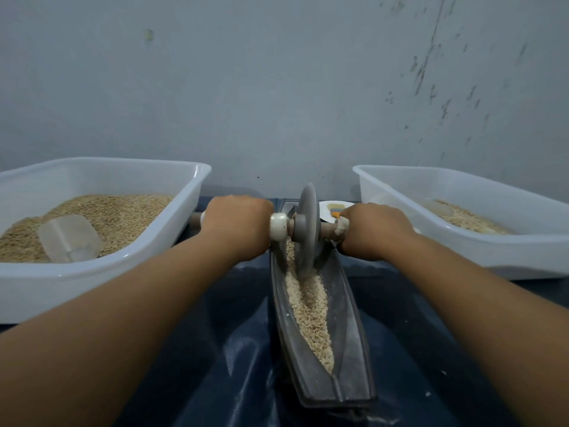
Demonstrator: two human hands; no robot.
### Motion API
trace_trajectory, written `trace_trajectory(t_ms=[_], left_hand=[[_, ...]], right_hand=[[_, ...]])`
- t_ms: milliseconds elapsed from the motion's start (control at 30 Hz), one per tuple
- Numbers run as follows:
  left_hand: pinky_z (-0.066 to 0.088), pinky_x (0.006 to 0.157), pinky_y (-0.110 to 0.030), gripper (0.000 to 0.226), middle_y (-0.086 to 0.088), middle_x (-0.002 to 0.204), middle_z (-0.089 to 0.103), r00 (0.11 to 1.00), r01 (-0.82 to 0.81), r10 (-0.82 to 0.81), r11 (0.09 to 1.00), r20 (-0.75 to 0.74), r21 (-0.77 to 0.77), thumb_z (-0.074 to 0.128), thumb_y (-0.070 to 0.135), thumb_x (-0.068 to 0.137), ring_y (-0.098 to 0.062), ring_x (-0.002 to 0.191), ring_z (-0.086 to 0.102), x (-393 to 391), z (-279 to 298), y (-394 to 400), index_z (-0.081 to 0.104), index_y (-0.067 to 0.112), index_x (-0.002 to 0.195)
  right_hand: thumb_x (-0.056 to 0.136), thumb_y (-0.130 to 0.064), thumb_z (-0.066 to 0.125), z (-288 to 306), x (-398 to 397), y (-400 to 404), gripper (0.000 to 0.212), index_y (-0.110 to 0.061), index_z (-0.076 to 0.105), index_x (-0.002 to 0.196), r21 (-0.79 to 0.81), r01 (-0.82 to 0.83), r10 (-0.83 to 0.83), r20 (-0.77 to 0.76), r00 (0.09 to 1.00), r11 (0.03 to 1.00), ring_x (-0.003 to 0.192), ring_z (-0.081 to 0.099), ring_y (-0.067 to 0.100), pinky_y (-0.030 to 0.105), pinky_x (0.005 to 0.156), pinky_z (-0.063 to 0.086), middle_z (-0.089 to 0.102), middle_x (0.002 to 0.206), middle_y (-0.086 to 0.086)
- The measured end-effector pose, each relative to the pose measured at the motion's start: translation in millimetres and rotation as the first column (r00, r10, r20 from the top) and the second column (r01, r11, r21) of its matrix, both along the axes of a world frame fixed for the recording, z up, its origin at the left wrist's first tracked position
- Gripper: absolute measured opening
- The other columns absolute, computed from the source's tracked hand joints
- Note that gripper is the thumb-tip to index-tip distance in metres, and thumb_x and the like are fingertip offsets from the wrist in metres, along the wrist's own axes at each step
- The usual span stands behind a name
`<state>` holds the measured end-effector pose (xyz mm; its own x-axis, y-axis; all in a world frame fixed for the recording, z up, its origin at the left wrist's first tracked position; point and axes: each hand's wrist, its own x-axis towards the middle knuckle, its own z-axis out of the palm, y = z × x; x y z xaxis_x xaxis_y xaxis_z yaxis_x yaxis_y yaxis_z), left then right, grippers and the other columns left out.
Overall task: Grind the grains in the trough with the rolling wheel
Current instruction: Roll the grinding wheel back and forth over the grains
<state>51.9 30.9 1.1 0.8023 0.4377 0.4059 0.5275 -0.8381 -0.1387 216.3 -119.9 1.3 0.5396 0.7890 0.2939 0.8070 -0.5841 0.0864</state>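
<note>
Trough taken as landmark: long, dark, boat-shaped, lying on blue sheet, narrow end pointing away toward wall. Pale crushed grains lying along trough's central groove, from near end up to the wheel.

Rolling wheel: grey disc, standing on edge in trough's far half, rim down in the grains. Axle crossing trough from side to side, roughly level.

Left hand clenched around axle just left of trough, knuckles up; white collar between fist and disc. Right hand clenched around axle just right of trough; white wrapping showing at thumb side. Both forearms extended, flanking trough.

Left of trough: white tub with unground grain heaped inside and clear scoop lying on the heap. Right of trough: second white tub, thin layer of pale material at its bottom. Beyond trough's far end, against wall: small white dish, contents too small to identify.
</note>
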Motion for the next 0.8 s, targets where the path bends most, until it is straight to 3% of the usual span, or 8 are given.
trace_trajectory(t_ms=[67, 100, 200, 333, 467, 533, 633, 800], left_hand=[[0.038, 0.066, -0.033, 0.021, 0.006, 0.073, 0.047, 1.000, 0.016, -0.016, 1.000, 0.002, 0.012, 0.066, 0.030, 0.078, -0.020, 0.071, 0.048, 8, 8, 1, 0.046, 0.029, 0.083], [0.038, 0.066, -0.033, 0.022, 0.005, 0.074, 0.048, 1.000, 0.023, -0.023, 1.000, -0.006, 0.014, 0.066, 0.029, 0.078, -0.020, 0.071, 0.047, 8, 9, 1, 0.045, 0.029, 0.083], [0.034, 0.061, -0.032, 0.026, 0.009, 0.065, 0.039, 0.999, 0.041, -0.041, 0.998, 0.000, 0.055, 0.065, 0.028, 0.079, -0.016, 0.063, 0.043, -3, 1, -3, 0.039, 0.030, 0.078], [0.028, 0.054, -0.029, 0.029, 0.010, 0.061, 0.036, 0.998, 0.047, -0.054, 0.987, 0.041, 0.152, 0.066, 0.030, 0.078, -0.008, 0.052, 0.032, -5, -6, -2, 0.037, 0.031, 0.076], [0.036, 0.064, -0.033, 0.019, 0.007, 0.073, 0.050, 0.998, 0.063, -0.063, 0.997, -0.008, 0.044, 0.066, 0.029, 0.077, -0.017, 0.068, 0.048, 9, 9, 4, 0.049, 0.032, 0.085], [0.038, 0.066, -0.034, 0.018, 0.006, 0.077, 0.053, 0.997, 0.071, -0.071, 0.997, -0.005, 0.038, 0.066, 0.028, 0.077, -0.018, 0.070, 0.050, 13, 9, 7, 0.052, 0.031, 0.088], [0.038, 0.065, -0.033, 0.022, 0.006, 0.075, 0.052, 0.998, 0.070, -0.069, 0.995, -0.006, 0.073, 0.068, 0.030, 0.077, -0.018, 0.070, 0.051, 11, 6, 6, 0.047, 0.032, 0.084], [0.038, 0.063, -0.033, 0.020, 0.009, 0.068, 0.045, 0.997, 0.057, -0.053, 0.996, -0.047, 0.072, 0.066, 0.031, 0.078, -0.017, 0.068, 0.050, 0, 6, -5, 0.046, 0.031, 0.082]], right_hand=[[0.079, -0.041, 0.059, -1, 0, 4, 0.014, -0.035, 0.057, 0.091, 0.023, 0.016, -0.016, 0.008, 1.000, 1.000, 0.080, 0.053, 0.022, 0.028, 0.067, 0.037, 0.063, 0.094, -0.006], [0.078, -0.041, 0.059, -2, 1, 3, 0.016, -0.035, 0.057, 0.093, 0.029, 0.023, -0.023, 0.003, 1.000, 0.999, 0.078, 0.052, 0.021, 0.028, 0.067, 0.037, 0.061, 0.091, -0.007], [0.074, -0.040, 0.063, -9, 3, -9, 0.014, -0.030, 0.054, 0.073, 0.014, 0.018, -0.018, -0.025, 1.000, 1.000, 0.062, 0.046, 0.010, 0.023, 0.055, 0.031, 0.047, 0.069, -0.015], [0.073, -0.043, 0.064, -14, 6, -14, 0.023, -0.033, 0.047, 0.062, 0.004, 0.005, -0.005, -0.048, 0.999, 1.000, 0.059, 0.042, 0.004, 0.023, 0.050, 0.025, 0.048, 0.066, -0.014], [0.077, -0.044, 0.060, -7, 9, 2, 0.015, -0.032, 0.059, 0.084, 0.024, 0.003, -0.002, -0.046, 0.999, 1.000, 0.081, 0.054, 0.020, 0.028, 0.066, 0.039, 0.059, 0.089, -0.008], [0.079, -0.048, 0.060, -8, 11, 5, 0.028, -0.034, 0.064, 0.102, 0.038, 0.013, -0.011, -0.032, 0.999, 0.999, 0.088, 0.056, 0.022, 0.030, 0.070, 0.042, 0.064, 0.102, -0.006], [0.076, -0.043, 0.060, -15, 12, 1, 0.015, -0.033, 0.054, 0.085, 0.049, 0.019, -0.017, -0.032, 0.999, 0.999, 0.078, 0.047, 0.020, 0.029, 0.067, 0.037, 0.053, 0.083, -0.009], [0.075, -0.039, 0.059, -14, 3, -11, 0.019, -0.032, 0.045, 0.065, 0.019, 0.023, -0.022, -0.055, 0.998, 1.000, 0.060, 0.037, 0.004, 0.024, 0.051, 0.023, 0.045, 0.069, -0.014]])
